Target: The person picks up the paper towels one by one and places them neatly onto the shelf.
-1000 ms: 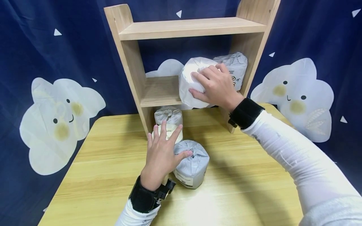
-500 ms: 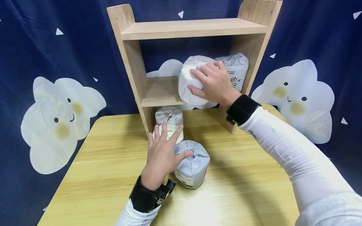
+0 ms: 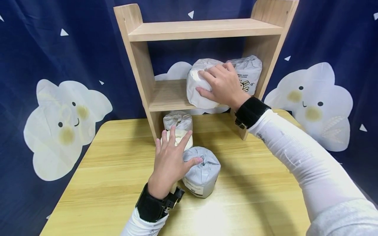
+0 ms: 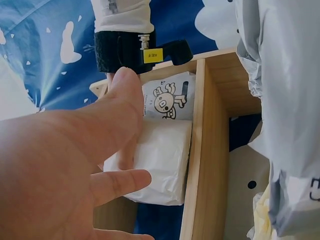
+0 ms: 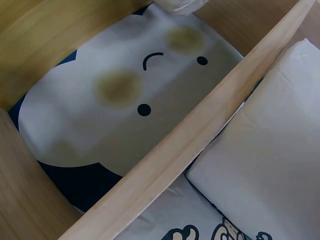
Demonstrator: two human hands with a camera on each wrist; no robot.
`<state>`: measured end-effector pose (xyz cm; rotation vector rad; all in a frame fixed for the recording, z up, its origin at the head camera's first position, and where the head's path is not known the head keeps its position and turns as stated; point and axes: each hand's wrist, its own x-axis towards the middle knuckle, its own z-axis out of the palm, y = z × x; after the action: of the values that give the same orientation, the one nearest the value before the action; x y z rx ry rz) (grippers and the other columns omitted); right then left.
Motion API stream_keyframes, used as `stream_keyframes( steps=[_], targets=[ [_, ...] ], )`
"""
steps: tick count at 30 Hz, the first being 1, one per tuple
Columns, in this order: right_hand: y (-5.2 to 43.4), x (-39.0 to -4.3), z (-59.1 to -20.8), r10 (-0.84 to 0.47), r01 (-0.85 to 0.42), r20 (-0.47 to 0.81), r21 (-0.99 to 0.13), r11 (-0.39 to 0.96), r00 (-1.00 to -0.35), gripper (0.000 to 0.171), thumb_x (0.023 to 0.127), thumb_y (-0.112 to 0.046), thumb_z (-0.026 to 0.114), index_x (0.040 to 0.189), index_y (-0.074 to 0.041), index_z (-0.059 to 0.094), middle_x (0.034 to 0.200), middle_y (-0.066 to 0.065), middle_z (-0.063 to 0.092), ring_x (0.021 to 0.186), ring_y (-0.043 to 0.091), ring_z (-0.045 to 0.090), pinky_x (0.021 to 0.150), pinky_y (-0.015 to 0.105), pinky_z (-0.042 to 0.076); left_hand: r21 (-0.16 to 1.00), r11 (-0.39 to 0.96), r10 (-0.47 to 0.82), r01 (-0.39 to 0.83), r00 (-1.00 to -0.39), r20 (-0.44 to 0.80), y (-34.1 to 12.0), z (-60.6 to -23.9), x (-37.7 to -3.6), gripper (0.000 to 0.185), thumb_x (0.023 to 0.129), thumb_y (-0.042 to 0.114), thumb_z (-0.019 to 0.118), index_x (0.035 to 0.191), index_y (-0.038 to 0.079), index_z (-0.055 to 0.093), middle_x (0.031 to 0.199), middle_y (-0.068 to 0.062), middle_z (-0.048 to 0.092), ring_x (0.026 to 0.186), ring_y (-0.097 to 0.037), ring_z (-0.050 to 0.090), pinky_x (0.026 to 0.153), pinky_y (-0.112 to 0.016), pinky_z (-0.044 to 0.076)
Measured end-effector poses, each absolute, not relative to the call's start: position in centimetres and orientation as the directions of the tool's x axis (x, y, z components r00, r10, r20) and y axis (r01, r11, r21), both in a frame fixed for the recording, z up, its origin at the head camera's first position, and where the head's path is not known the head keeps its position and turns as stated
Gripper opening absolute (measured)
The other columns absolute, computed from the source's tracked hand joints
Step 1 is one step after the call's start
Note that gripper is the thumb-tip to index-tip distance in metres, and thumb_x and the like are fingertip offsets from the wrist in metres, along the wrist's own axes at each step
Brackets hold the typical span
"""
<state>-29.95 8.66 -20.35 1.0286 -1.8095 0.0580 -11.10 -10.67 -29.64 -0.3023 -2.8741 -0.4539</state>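
My right hand (image 3: 222,86) grips a white wrapped paper roll (image 3: 195,82) standing on the middle board of a wooden shelf (image 3: 168,95), fingers over its top and thumb on its front. Beside it to the right stands a printed wrapped roll (image 3: 250,73). My left hand (image 3: 169,157) is spread flat above the table, fingers over a cream roll (image 3: 179,135), thumb touching a grey wrapped roll (image 3: 203,173). The left wrist view shows my palm (image 4: 65,165), the white roll (image 4: 160,160) and the printed roll (image 4: 167,97). In the right wrist view, the white roll (image 5: 270,150) lies against the shelf board (image 5: 200,140).
Another grey wrapped roll (image 3: 177,119) stands under the shelf at its left upright. The wooden table (image 3: 118,183) carries the shelf at its back. A dark blue curtain with white clouds (image 3: 65,121) hangs behind. The top board (image 3: 203,28) holds nothing.
My right hand has pushed the white roll slightly further back onto the middle board, next to the printed roll. My left hand has stayed over the rolls on the table.
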Motion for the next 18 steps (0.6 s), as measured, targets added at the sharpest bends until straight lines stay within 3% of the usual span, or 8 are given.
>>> stream_keyframes(
  steps=[18],
  targets=[
    [8.02, -30.93, -20.00, -0.620, -0.637, 0.764, 0.390, 0.664, -0.179, 0.050, 0.091, -0.047, 0.060, 0.115, -0.004, 0.066, 0.094, 0.015, 0.068, 0.085, 0.035, 0.061, 0.073, 0.047, 0.040, 0.271, 0.932, 0.168, 0.241, -0.949, 0.266, -10.82, -29.54, -11.02, 0.087, 0.076, 0.067, 0.068, 0.149, 0.027, 0.041, 0.157, -0.025, 0.017, 0.141, -0.050, 0.012, 0.110, -0.064, 0.011]
  ],
)
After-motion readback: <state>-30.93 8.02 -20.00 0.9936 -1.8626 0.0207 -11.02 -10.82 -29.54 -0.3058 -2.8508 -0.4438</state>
